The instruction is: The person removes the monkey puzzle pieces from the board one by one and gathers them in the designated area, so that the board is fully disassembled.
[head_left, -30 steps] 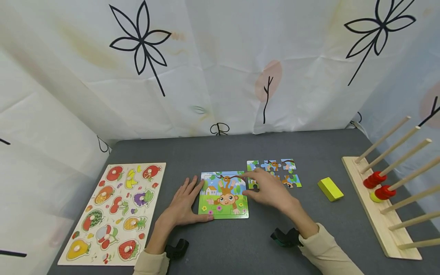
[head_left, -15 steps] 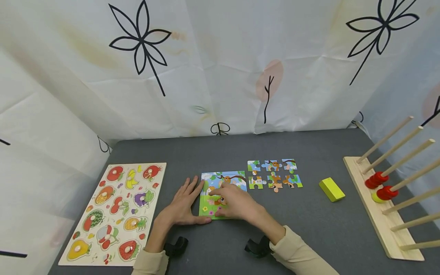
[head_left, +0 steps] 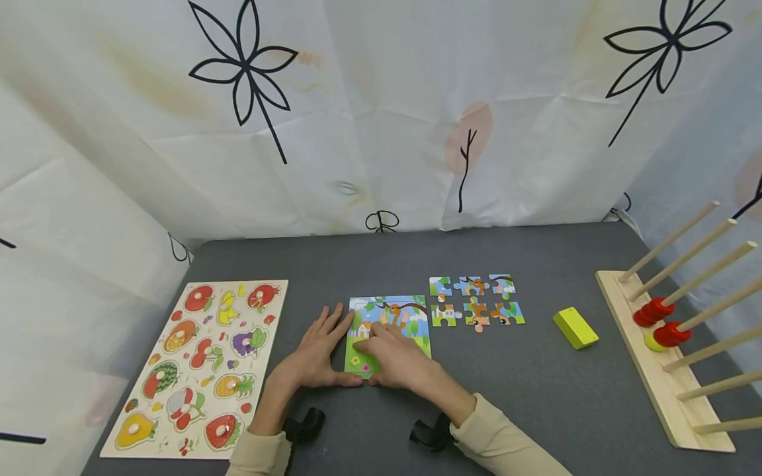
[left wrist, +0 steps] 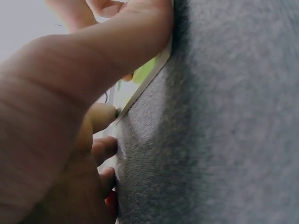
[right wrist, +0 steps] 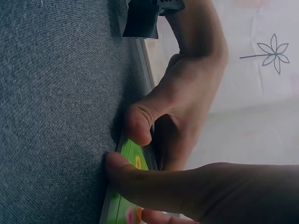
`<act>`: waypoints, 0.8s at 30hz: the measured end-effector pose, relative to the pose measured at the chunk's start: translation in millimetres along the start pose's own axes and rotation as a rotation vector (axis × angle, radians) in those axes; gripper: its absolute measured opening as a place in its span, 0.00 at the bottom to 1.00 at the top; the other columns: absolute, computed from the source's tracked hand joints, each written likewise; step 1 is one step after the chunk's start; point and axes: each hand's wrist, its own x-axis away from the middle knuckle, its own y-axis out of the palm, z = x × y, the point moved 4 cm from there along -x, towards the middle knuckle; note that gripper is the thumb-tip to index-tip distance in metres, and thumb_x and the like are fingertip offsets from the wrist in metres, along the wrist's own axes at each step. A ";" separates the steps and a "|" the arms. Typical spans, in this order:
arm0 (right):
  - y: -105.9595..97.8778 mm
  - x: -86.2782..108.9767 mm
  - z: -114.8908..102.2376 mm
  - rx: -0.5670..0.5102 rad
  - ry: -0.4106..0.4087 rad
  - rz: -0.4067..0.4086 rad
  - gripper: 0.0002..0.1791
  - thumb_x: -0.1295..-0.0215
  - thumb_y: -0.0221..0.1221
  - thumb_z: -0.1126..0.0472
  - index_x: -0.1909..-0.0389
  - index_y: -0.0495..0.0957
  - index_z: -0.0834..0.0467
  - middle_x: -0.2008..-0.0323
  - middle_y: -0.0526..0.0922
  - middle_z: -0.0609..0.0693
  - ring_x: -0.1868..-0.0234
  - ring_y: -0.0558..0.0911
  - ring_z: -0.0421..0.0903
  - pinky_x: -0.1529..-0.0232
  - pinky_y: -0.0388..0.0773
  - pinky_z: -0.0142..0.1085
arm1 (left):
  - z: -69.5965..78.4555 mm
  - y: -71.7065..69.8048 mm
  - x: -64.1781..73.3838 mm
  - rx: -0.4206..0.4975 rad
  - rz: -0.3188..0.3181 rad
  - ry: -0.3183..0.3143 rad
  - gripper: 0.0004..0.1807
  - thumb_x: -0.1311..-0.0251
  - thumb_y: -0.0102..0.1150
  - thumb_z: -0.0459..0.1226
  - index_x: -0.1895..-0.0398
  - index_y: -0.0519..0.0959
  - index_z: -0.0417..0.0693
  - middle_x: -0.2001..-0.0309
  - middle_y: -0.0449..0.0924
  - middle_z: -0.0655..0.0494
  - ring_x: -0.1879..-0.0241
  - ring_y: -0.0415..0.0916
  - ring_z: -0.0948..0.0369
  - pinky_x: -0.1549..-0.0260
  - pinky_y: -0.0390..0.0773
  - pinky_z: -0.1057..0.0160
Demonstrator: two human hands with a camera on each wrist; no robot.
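A monkey jigsaw puzzle (head_left: 419, 324) lies flat on the dark table in the head view. My left hand (head_left: 315, 360) spreads along its left edge, fingers straight and thumb at the near left corner. Lying over the lower middle of the picture is my right hand (head_left: 399, 360), its fingertips on the surface and thumb at the near edge; it hides most of the monkey. In the right wrist view, both thumbs meet the green edge of the puzzle (right wrist: 133, 151). The left wrist view shows the left thumb (left wrist: 135, 28) against the puzzle's rim.
Loose jigsaw pieces (head_left: 475, 311) lie in two rows right of the puzzle. Further right are a yellow block (head_left: 575, 328) and a wooden peg stand (head_left: 655, 370) with red and yellow rings. A fruit puzzle board (head_left: 196, 344) lies at the left.
My right hand has moved left and toward me, from the puzzle's upper right edge to its lower middle. The left hand has stayed at the left edge.
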 end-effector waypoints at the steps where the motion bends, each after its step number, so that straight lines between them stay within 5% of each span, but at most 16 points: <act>1: 0.2 -0.1 -0.1 0.004 0.006 -0.004 0.33 0.48 0.79 0.57 0.39 0.83 0.51 0.59 0.76 0.47 0.62 0.70 0.42 0.67 0.73 0.31 | 0.0 -0.2 0.1 0.000 -0.001 0.001 0.65 0.54 0.81 0.54 0.18 0.52 0.44 0.17 0.41 0.38 0.18 0.34 0.34 0.24 0.44 0.27; 24: 3.4 0.0 -1.3 -0.044 0.019 0.007 0.35 0.46 0.77 0.60 0.34 0.79 0.50 0.49 0.78 0.53 0.51 0.76 0.48 0.56 0.79 0.39 | -0.7 1.2 -0.9 -0.005 0.005 -0.010 0.65 0.54 0.80 0.55 0.17 0.51 0.45 0.16 0.40 0.39 0.18 0.33 0.35 0.24 0.42 0.28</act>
